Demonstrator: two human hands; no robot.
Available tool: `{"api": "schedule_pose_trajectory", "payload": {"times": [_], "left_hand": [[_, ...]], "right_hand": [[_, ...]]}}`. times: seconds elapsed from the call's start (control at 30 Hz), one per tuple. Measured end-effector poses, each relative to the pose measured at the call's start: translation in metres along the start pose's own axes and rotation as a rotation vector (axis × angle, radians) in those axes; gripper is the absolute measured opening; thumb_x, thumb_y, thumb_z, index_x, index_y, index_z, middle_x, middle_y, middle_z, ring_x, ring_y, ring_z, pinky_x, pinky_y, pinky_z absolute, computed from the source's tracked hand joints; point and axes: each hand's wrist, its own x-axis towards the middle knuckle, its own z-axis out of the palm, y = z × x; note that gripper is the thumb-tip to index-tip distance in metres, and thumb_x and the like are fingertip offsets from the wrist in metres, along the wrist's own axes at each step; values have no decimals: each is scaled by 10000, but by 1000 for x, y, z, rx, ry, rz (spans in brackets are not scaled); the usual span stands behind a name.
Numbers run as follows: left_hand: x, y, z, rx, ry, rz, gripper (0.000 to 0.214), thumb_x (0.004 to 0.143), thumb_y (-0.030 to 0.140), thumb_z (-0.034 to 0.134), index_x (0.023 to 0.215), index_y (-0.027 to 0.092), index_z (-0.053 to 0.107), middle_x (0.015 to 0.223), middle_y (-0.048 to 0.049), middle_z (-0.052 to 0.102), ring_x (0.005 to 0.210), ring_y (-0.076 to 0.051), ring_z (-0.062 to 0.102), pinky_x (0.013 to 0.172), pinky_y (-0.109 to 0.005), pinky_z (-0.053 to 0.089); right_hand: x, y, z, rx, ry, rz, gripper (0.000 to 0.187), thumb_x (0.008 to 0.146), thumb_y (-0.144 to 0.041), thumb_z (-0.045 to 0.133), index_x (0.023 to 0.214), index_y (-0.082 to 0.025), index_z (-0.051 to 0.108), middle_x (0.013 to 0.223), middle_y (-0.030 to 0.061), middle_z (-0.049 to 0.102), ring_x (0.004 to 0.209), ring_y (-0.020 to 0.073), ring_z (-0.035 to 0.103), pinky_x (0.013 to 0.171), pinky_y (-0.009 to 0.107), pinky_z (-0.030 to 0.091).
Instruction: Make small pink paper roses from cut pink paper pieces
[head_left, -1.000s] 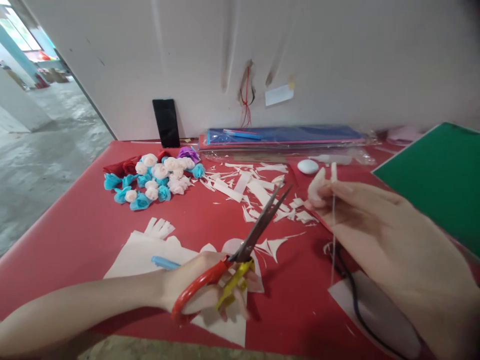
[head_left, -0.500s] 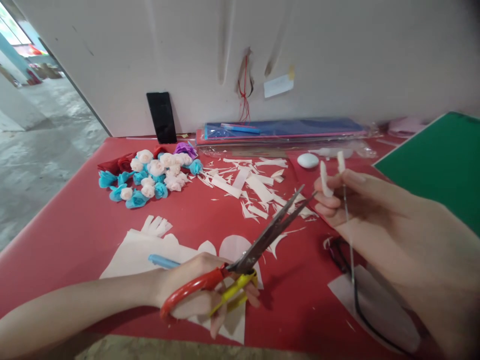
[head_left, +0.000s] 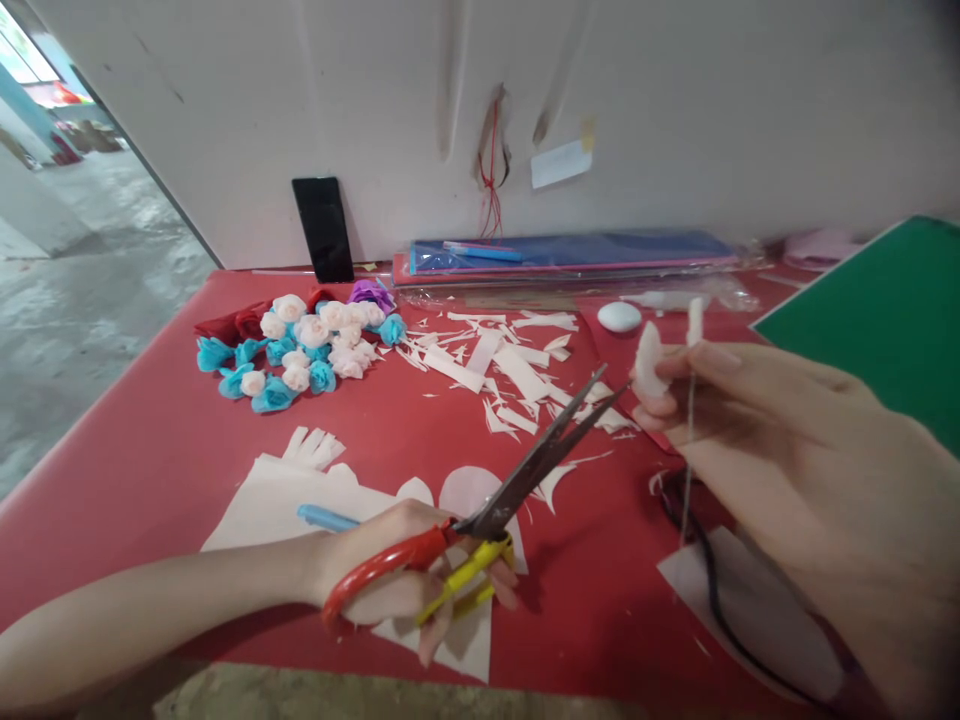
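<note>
My left hand (head_left: 409, 575) is wrapped round the scissors (head_left: 517, 480), which have one red and one yellow handle. Their blades are slightly apart and point up toward my right hand. My right hand (head_left: 765, 420) pinches small white paper pieces (head_left: 651, 360) between its fingers. From that pinch a thin pale strand (head_left: 691, 450) hangs down. The blade tips are close to the paper, and I cannot tell whether they touch it. Below my left wrist lie cut white paper sheets (head_left: 259, 500) and a light-blue pen (head_left: 326, 518).
Paper roses (head_left: 311, 330) cluster on the red table (head_left: 135, 440). White paper scraps (head_left: 517, 375) litter its middle. A black phone (head_left: 322, 230) leans against the wall. Plastic-wrapped sheets (head_left: 600, 250), a white egg-shaped object (head_left: 619, 317) and a green board (head_left: 877, 300) sit behind. A dark cord (head_left: 712, 580) lies under my right hand.
In my right hand the paper piece has turned and shows a broader face. The thin strand beneath it has swung slightly left. The scissors are almost still.
</note>
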Motion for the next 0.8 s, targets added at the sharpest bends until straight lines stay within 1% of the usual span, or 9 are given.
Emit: {"api": "schedule_pose_trajectory", "payload": {"times": [0.1,0.27,0.37,0.4,0.43,0.5,0.57,0.67,0.8], "left_hand": [[0,3,0,31,-7,13,334,686,60,460,978,141,602,908,-56,629,399,-40,521,375,-151,380],[0,5,1,69,-8,25,346,673,70,426,966,130,601,901,-56,633,379,-29,502,391,-157,389],[0,4,1,36,-16,33,371,642,72,421,966,120,594,952,-65,627,373,-23,496,378,-150,387],[0,4,1,34,-13,28,373,641,78,417,968,115,593,956,-66,626,372,-21,496,376,-148,386],[0,4,1,34,-9,25,377,645,83,413,975,111,592,954,-66,626,371,-20,498,373,-144,384],[1,5,1,44,-6,14,389,655,82,412,999,115,590,946,-60,627,372,-19,507,368,-135,380],[1,4,0,63,-1,7,410,656,68,410,1019,131,591,933,-52,630,383,-24,525,369,-129,378],[2,3,-1,66,12,-3,416,647,64,410,1007,136,605,879,-49,634,396,-41,547,367,-129,381],[1,3,-1,57,16,-8,425,627,73,403,991,140,611,912,-57,633,382,-41,542,356,-135,382]], "right_hand": [[-1,2,2,128,-6,106,464,840,-53,418,487,-271,626,627,-23,575,610,73,580,628,234,526],[-6,6,0,203,43,71,361,812,-88,490,569,-285,669,614,-21,618,566,94,572,606,277,520],[-3,5,-3,260,47,117,377,810,-73,482,569,-289,676,617,-21,630,547,93,576,585,287,515],[-2,4,-3,246,54,140,386,809,-66,480,552,-282,669,615,-19,627,561,94,581,603,288,518],[-1,4,-4,207,26,174,380,816,-70,475,564,-276,671,645,-13,631,610,101,591,665,304,521],[0,6,-4,196,35,178,369,806,-70,488,549,-271,663,633,-11,625,621,108,590,680,312,523],[2,11,-4,227,48,123,344,798,-106,506,538,-274,655,573,-11,595,575,113,571,636,315,518],[2,19,-5,292,-7,41,239,771,-171,552,627,-310,683,613,-11,618,599,137,589,607,336,515],[1,14,-3,169,31,41,333,792,-124,508,547,-289,661,601,-10,608,549,111,560,618,319,517]]}}
